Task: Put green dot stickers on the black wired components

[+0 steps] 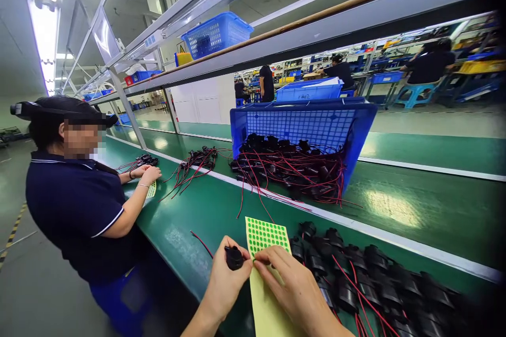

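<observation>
Sticker being picked from the sheet.
Left hand [225, 287] fingers pinch a black part [234, 258] beside the sticker sheet [265, 253]; right hand [294, 289] fingertips press closed on it, apparently lifting one dot.

left hand [227, 284]: bare, no glove, no ring seen
right hand [294, 287]: bare, no glove
forearms: uncovered, no sleeve, watch or band in view

the green bench [190, 221] carries a tipped blue crate [316, 126], wired black parts [375, 284] and a sticker sheet [264, 274].
</observation>
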The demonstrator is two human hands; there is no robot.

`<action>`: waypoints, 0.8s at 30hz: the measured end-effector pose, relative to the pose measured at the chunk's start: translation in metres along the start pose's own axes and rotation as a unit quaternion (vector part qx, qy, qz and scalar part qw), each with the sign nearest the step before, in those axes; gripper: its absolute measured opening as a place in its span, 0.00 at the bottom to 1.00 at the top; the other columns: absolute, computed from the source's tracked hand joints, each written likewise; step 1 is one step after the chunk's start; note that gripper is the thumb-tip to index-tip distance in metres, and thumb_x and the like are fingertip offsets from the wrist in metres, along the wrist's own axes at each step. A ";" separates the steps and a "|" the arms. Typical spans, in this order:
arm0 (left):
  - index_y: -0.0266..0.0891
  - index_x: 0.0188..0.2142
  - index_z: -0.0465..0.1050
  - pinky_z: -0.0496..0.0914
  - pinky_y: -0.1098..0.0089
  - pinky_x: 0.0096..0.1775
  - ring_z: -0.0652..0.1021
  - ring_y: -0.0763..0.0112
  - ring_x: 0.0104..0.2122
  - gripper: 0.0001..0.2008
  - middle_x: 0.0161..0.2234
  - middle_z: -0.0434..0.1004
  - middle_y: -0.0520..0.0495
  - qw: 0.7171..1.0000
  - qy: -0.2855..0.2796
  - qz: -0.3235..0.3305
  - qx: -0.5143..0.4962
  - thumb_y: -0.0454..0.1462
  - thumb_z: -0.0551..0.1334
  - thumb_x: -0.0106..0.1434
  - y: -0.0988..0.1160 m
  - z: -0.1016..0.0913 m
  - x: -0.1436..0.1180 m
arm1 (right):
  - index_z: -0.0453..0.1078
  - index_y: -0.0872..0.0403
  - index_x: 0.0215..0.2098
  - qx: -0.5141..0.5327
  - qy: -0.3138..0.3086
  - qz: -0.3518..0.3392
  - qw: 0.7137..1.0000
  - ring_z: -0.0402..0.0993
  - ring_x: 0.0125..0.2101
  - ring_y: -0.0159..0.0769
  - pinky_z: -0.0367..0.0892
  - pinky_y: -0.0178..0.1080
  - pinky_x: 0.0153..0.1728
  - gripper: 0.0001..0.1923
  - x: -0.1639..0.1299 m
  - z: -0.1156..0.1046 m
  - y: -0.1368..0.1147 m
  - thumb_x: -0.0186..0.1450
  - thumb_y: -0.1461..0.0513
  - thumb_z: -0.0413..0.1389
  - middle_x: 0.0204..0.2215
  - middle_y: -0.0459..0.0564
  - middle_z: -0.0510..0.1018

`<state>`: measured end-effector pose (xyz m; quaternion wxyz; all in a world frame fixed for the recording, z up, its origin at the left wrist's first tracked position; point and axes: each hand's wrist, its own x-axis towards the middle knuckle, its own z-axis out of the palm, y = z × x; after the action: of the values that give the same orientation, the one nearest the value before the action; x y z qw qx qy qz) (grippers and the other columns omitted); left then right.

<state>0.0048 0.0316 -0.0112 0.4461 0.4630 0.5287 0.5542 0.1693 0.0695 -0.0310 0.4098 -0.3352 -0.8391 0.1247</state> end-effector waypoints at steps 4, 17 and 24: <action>0.41 0.31 0.63 0.66 0.69 0.39 0.71 0.69 0.33 0.13 0.31 0.74 0.51 1.000 0.011 -0.009 0.016 0.34 0.69 0.55 -0.001 0.002 0.001 | 0.72 0.49 0.36 -0.001 0.001 -0.008 1.000 0.79 0.33 0.38 0.73 0.38 0.34 0.12 -0.002 0.004 0.001 0.75 0.60 0.48 0.32 0.49 0.80; 0.42 0.49 0.66 0.70 0.69 0.42 0.73 0.70 0.35 0.16 0.40 0.74 0.49 0.997 -0.070 0.018 0.037 0.36 0.64 0.61 0.037 -0.025 0.004 | 0.70 0.50 0.35 0.114 -0.022 0.070 0.991 0.79 0.30 0.35 0.75 0.36 0.33 0.11 0.014 -0.015 0.001 0.73 0.59 0.49 0.30 0.47 0.80; 0.42 0.44 0.68 0.69 0.66 0.45 0.75 0.63 0.42 0.10 0.43 0.74 0.46 0.980 -0.103 0.081 0.151 0.34 0.64 0.63 0.046 0.004 -0.022 | 0.63 0.49 0.58 0.149 0.018 0.109 0.983 0.83 0.39 0.38 0.79 0.38 0.41 0.24 0.011 -0.054 -0.027 0.65 0.58 0.60 0.43 0.51 0.82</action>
<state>0.0119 0.0084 0.0342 0.3765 0.6207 0.5187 0.4517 0.1936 0.0528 0.0229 0.4539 -0.3617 -0.7623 0.2864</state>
